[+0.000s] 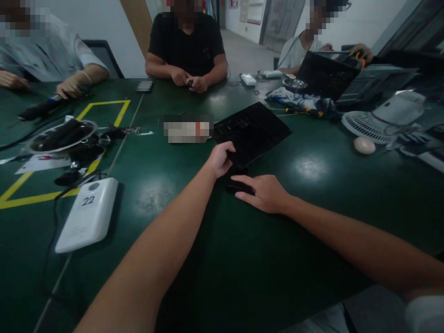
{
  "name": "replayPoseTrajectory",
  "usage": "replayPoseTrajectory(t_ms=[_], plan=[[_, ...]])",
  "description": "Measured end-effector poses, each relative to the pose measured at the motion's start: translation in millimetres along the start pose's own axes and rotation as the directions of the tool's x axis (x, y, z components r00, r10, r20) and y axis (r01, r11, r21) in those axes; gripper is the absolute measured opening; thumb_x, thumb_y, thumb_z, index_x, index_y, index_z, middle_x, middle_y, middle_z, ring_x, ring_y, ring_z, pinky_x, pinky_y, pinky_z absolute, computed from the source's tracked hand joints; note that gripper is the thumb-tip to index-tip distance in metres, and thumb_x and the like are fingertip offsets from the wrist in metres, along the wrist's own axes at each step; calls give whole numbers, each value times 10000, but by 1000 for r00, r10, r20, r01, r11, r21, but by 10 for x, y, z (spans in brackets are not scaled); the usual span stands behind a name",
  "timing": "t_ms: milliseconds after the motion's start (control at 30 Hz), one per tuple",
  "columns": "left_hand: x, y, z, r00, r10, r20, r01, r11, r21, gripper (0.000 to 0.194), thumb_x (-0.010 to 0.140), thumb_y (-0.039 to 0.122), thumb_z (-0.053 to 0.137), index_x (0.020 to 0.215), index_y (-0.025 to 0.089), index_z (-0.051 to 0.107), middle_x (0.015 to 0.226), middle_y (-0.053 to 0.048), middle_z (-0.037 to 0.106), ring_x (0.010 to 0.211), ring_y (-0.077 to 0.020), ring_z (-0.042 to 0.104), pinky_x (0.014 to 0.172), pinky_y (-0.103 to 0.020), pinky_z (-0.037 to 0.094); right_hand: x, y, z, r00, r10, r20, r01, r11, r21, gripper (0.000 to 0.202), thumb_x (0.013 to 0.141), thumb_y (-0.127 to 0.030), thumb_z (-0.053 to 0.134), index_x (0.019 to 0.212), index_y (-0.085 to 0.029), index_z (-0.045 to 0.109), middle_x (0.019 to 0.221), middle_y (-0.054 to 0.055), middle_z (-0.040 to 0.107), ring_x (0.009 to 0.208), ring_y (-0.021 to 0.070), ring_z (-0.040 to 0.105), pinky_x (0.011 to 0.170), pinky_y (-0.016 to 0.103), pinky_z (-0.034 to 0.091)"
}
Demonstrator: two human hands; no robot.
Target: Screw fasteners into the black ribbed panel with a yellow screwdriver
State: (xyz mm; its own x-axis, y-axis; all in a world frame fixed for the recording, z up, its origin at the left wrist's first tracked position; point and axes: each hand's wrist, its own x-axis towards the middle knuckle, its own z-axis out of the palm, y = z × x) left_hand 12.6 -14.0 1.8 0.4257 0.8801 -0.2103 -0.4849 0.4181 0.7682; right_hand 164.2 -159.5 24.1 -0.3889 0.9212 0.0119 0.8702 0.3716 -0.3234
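My left hand (221, 160) is curled at the near left edge of a flat black panel (262, 134) that lies on the green table. Its fingers are closed, and I cannot make out what is between them. Just right of it, my right hand (266, 193) has its thumb and fingers around a small, dark, elongated object (236, 187) low over the tabletop. The dark object's kind is not clear. Beyond my left hand, a pale box-like thing (187, 129) with a red patch is blurred out.
A white power bank (90, 212) marked 22 lies at left, its black cable alongside. Behind it stands a metal bowl (38, 147) of dark items. A white fan (391, 115) and egg-shaped object (364, 145) are at right. Three people sit around the table.
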Motion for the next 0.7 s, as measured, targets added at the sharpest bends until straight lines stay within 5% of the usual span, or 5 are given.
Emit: replayPoseTrajectory(t_ms=[167,300,500,567,700], plan=[[-101,56,110,986,122,-113,-114,991,76,539,515,0,780,999,225,699,870,-12,774,922,-261,769,881,-394,631,-39,111,-56,993,-118,10,117,991,59,580,1110,-553,517,1629,-308,606,1059,67,837,860,223,719,801,347,441],[-190,140,125,965,191,-179,-178,980,86,637,502,-16,766,1096,213,748,941,-40,819,922,-257,782,873,-375,633,-88,555,-172,983,-185,12,184,982,49,578,1126,-547,478,1652,-333,586,1107,80,843,888,237,744,814,369,476],[-262,278,72,952,191,-238,-146,970,195,441,526,-14,758,896,223,717,768,9,762,788,-208,754,760,-295,582,68,1374,-378,975,184,-122,-181,983,40,583,1083,-573,541,1605,-338,649,1102,109,842,900,283,757,809,410,545],[-267,292,73,951,206,-232,-164,968,189,247,698,148,822,809,245,623,653,45,657,661,-164,684,687,-270,546,115,1479,-397,957,241,-162,-235,970,54,619,1084,-566,544,1652,-327,595,1242,139,820,966,304,756,828,431,561],[-274,270,150,955,219,-201,-190,970,152,269,951,415,714,814,269,534,607,51,537,577,-149,577,638,-270,508,134,1474,-399,969,216,-122,-204,973,106,628,1102,-522,544,1693,-312,532,1234,125,814,904,260,737,858,432,574]])
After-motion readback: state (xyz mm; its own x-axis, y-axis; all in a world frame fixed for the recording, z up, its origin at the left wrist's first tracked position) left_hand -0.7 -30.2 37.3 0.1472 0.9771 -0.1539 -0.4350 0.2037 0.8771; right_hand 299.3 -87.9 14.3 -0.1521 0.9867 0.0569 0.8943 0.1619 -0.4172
